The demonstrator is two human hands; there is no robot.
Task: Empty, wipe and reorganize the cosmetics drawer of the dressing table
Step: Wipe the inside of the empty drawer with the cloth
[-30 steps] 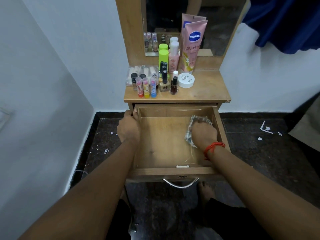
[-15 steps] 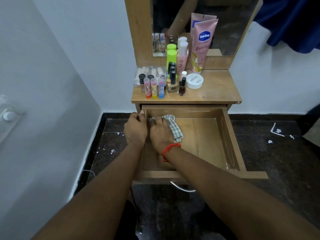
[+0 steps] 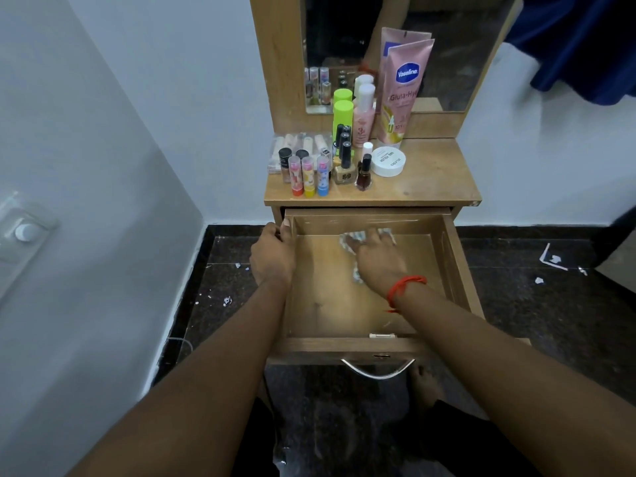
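The wooden drawer (image 3: 461, 277) of the dressing table is pulled out, with nothing inside but a checked cloth (image 3: 347, 243). My right hand (image 3: 378, 261), with a red thread on the wrist, presses the cloth flat on the drawer floor near the back wall, a bit right of centre. My left hand (image 3: 273, 256) grips the drawer's left side wall at its back corner. The cosmetics stand on the table top (image 3: 430, 180): a pink Vaseline tube (image 3: 402, 91), a green-capped bottle (image 3: 342, 115), lip balm sticks (image 3: 308, 175), nail polish bottles (image 3: 344, 163) and a white round jar (image 3: 388, 161).
A mirror (image 3: 447, 46) rises behind the table top. White walls close in on the left and behind. The dark stone floor (image 3: 533, 304) has white scraps on it. Blue fabric (image 3: 585, 46) hangs at the upper right. My bare foot (image 3: 425, 387) is under the drawer handle (image 3: 377, 371).
My right hand has slid the cloth from the drawer's back left corner toward the middle of the back wall; a second ago it was at the right side. The left hand has kept its grip.
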